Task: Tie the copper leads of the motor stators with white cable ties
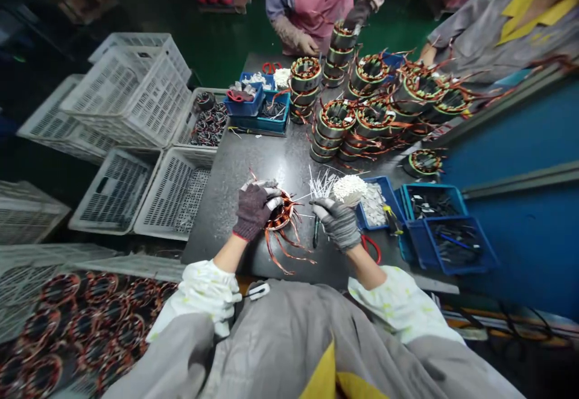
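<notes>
My left hand (254, 209), in a dark glove with white fingertips, grips a stator (280, 213) wound with copper wire that rests on the dark table (253, 158). Copper leads trail from the stator toward me. My right hand (337, 223), in a grey glove, is curled just right of the stator, beside a bundle of white cable ties (321, 185). What its fingers hold is hidden. A heap of white sleeves (349, 188) lies just beyond that hand.
Stacks of wound stators (362, 119) crowd the far table. Blue bins (446, 233) sit at the right, more blue bins (260, 106) farther off. White crates (131, 94) stand at the left, and a crate of stators (72, 320) is near my left elbow. A person's gloved hands (357, 16) work across the table.
</notes>
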{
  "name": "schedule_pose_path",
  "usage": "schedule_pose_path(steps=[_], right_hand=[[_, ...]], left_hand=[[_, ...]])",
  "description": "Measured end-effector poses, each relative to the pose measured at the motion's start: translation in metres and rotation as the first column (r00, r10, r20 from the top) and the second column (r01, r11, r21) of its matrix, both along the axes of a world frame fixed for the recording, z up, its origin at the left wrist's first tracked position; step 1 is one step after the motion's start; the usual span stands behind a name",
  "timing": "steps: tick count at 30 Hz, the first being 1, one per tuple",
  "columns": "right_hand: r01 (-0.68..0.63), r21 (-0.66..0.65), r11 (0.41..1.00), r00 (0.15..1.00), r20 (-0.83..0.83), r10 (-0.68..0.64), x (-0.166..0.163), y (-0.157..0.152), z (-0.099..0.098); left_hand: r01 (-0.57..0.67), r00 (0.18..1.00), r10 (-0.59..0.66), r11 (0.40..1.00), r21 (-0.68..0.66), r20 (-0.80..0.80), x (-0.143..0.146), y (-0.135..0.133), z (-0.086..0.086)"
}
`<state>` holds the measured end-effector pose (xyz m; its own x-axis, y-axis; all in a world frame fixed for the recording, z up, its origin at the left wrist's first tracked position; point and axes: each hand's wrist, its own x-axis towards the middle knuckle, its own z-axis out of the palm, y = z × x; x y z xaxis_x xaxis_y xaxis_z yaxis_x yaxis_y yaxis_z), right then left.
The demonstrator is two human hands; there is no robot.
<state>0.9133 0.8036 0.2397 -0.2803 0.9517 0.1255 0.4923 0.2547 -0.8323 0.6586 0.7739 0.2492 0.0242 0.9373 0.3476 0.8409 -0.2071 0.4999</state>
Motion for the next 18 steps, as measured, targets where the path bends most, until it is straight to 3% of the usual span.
schedule_pose_path(steps=[4,12,18], right_hand=[[-0.068,0.073,0.995,0.996,0.060,0.064,-0.0035,-0.0033,0.0063],[-0.096,0.182,0.979,0.956,0.289,0.041,-0.0053,-0.0012,0.0097],[-0.134,0.172,0.976,0.961,0.263,0.086,-0.0032,-0.0036,0.0088]], left_hand=[[-0.007,1.000,0.007,1.000,0.014,-0.001,0.0023,-0.0007,0.0006],[0.001,1.000,-0.003,0.998,0.060,0.030,0.0037,-0.0012,0.0013],[-0.020,1.000,0.019,0.999,0.036,0.023,0.0037,0.0003,-0.0003]])
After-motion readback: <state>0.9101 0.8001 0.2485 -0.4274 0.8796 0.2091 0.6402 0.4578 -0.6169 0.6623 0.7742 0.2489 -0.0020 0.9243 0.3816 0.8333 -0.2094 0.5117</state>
